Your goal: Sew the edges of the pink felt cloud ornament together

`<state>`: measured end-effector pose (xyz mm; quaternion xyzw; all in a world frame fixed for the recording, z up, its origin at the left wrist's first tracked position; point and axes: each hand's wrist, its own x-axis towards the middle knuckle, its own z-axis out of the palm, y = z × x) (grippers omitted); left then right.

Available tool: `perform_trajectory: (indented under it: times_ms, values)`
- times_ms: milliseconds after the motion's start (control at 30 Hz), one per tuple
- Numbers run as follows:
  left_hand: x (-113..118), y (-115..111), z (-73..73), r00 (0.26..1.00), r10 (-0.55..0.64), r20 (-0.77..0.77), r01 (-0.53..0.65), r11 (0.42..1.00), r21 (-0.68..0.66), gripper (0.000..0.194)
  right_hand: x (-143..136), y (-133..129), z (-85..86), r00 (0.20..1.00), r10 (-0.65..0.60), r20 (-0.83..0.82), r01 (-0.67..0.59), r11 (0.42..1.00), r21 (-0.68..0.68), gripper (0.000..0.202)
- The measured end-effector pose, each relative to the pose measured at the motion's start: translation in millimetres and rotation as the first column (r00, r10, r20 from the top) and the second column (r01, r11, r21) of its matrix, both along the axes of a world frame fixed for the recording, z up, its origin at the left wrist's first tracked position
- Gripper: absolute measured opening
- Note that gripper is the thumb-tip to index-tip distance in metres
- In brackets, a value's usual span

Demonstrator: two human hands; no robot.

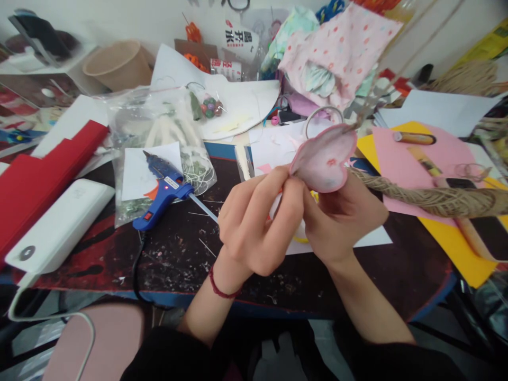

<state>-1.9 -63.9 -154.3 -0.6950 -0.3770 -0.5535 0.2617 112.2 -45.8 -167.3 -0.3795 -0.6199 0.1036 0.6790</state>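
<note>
Black sleeves [170,353], then both hands [260,227], curled tight on a pink heart-shaped piece [323,161]

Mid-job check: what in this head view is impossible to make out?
All in the head view:
1. Right hand: most fingertips, hidden behind the pink heart-shaped piece and left hand.
2. Yellow-edged item: its shape, mostly hidden by both hands.
3. Blue glue gun: label print, too small and blurred.
4. Twine bundle: far end, cut off by the right edge.
</note>
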Motion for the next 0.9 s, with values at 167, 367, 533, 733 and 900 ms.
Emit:
perform_trajectory:
  times_ms: [167,367,533,733,900]
  values:
    - [3,-2,-0.5,0.999,0.035,0.006,-0.035,0.999,-0.008,0.013,2,-3,0.6,0.973,-0.146,0.178,0.121,0.982,0.148,0.026]
    - [1,2,-3.8,0.993,-0.023,0.112,0.025,0.999,-0.02,0.015,3,-7,-0.3,0.95,-0.205,0.234,0.159,0.966,0.203,0.026]
    - [3,4,-3.5,0.963,-0.059,0.261,0.08,0.994,-0.07,0.009,-3,-4,3.9,1.0,-0.027,-0.012,0.027,0.999,-0.024,0.015]
    - [3,4,-1.5,0.932,-0.13,0.339,0.167,0.983,-0.082,0.006,-3,-4,9.8,0.984,0.067,-0.163,-0.091,0.985,-0.149,0.007]
    - [0,4,-0.6,0.958,-0.093,0.272,0.117,0.99,-0.074,0.006,-1,-5,11.6,0.983,0.089,-0.163,-0.116,0.98,-0.163,0.008]
